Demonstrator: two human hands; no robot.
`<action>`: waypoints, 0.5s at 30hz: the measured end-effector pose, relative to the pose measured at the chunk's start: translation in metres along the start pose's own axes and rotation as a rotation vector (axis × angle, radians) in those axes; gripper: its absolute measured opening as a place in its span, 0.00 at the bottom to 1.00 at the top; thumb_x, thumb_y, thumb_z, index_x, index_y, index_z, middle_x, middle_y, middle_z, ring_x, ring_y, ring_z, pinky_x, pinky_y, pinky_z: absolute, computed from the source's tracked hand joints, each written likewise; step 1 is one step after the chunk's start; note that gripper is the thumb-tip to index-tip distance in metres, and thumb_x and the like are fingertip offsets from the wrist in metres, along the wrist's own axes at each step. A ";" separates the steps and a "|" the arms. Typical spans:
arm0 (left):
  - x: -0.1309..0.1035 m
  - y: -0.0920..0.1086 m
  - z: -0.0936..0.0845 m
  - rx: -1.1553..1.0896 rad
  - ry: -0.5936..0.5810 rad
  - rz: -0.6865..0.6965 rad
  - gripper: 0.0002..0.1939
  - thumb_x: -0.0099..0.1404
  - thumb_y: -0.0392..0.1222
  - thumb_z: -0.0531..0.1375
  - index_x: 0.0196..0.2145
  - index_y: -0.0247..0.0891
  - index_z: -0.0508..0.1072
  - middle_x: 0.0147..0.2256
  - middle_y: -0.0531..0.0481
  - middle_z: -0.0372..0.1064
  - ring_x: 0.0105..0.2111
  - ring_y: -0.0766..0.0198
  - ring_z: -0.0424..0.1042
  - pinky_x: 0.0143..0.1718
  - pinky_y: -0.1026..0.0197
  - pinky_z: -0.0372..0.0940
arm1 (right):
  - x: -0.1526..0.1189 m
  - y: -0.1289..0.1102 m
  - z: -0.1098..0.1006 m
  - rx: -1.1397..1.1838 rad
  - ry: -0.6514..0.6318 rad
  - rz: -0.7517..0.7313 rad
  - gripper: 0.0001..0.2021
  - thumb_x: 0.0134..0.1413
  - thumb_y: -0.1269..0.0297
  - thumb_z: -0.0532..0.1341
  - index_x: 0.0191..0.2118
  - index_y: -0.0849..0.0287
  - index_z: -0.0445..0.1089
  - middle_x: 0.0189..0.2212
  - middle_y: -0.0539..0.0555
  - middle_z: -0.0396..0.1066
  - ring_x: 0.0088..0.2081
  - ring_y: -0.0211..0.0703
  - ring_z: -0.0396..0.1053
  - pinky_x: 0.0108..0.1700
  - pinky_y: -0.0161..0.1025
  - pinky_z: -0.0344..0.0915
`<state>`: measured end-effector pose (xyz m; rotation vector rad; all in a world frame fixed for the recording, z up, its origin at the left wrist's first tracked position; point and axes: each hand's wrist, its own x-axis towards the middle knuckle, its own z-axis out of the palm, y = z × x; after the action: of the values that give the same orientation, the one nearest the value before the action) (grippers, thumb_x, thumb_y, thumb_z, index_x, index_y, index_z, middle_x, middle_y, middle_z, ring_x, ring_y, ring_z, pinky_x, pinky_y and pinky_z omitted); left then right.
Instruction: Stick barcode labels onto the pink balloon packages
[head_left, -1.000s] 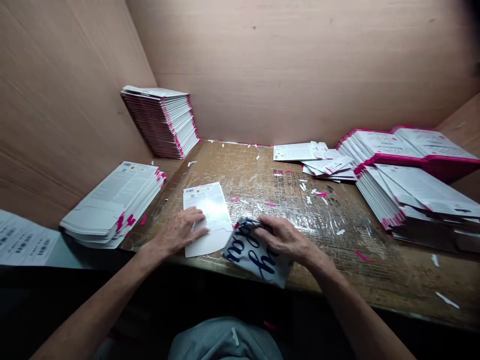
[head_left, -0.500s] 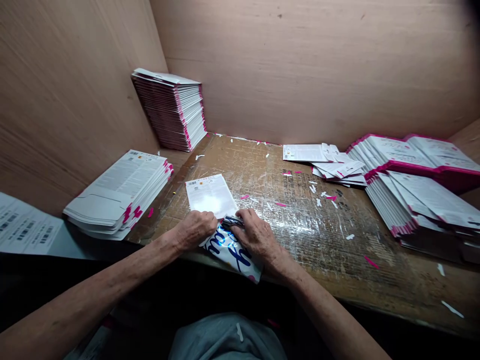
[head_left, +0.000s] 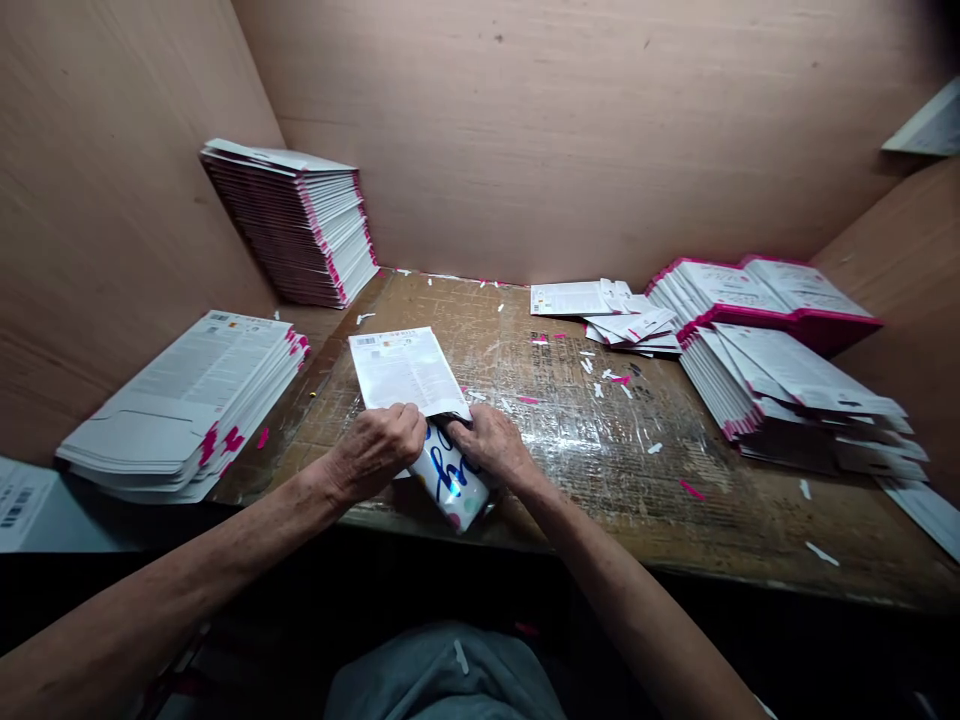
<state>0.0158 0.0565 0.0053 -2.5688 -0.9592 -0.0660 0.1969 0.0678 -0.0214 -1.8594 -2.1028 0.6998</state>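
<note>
A white printed card envelope [head_left: 409, 368] lies in front of me, its near edge lifted a little. My left hand [head_left: 386, 445] is closed, with thumb and fingers pinching that near edge at its left corner. A folded piece of shiny white foil [head_left: 448, 485] with blue lettering and coloured dots extends from the envelope's near edge toward me. My right hand [head_left: 489, 442] is closed around the foil's right side, its thumb close to the envelope's opening. The foil's far end is hidden by the envelope and my fingers; I cannot tell whether it is inside or beneath.
A stack of printed envelopes [head_left: 187, 385] lies at the left, with a tall pink-edged stack [head_left: 300, 220] behind. Pink-edged packets [head_left: 765, 290] and more envelopes [head_left: 802, 370] are piled at the right. Loose envelopes [head_left: 574, 298] and paper scraps lie on the tape-covered cardboard tabletop [head_left: 585, 480].
The envelope's near edge has come over the foil's far end, and the foil has turned steeper. My right hand has moved up against the envelope. The view has shifted right.
</note>
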 end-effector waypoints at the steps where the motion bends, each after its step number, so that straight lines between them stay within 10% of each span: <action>1: 0.002 0.000 -0.001 0.001 0.015 -0.001 0.11 0.62 0.23 0.51 0.29 0.30 0.71 0.27 0.40 0.72 0.26 0.53 0.72 0.22 0.58 0.60 | 0.000 0.001 0.001 0.037 -0.006 -0.025 0.17 0.62 0.54 0.54 0.37 0.62 0.73 0.32 0.55 0.74 0.34 0.42 0.68 0.32 0.34 0.54; 9: -0.006 0.014 0.014 -0.071 0.188 -0.072 0.11 0.65 0.26 0.51 0.34 0.30 0.73 0.34 0.37 0.75 0.34 0.51 0.76 0.32 0.56 0.68 | 0.008 0.017 0.013 0.030 0.232 0.037 0.14 0.61 0.58 0.56 0.34 0.61 0.75 0.29 0.56 0.74 0.31 0.42 0.68 0.30 0.34 0.52; 12: -0.011 0.028 0.020 -0.291 0.463 -0.470 0.23 0.61 0.42 0.64 0.51 0.30 0.69 0.50 0.30 0.71 0.51 0.43 0.70 0.49 0.47 0.67 | 0.015 0.023 0.011 0.155 0.244 0.003 0.18 0.62 0.54 0.54 0.30 0.60 0.74 0.25 0.53 0.72 0.28 0.40 0.67 0.28 0.33 0.51; 15: -0.008 0.044 0.026 -1.064 0.696 -1.018 0.44 0.46 0.50 0.73 0.58 0.37 0.63 0.54 0.34 0.69 0.52 0.43 0.70 0.50 0.46 0.67 | 0.018 0.025 0.003 0.285 0.187 -0.029 0.23 0.63 0.50 0.51 0.28 0.62 0.72 0.23 0.51 0.70 0.27 0.40 0.67 0.26 0.32 0.54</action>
<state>0.0354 0.0317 -0.0350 -2.0369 -2.1050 -2.0123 0.2142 0.0867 -0.0386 -1.6668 -1.8054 0.7427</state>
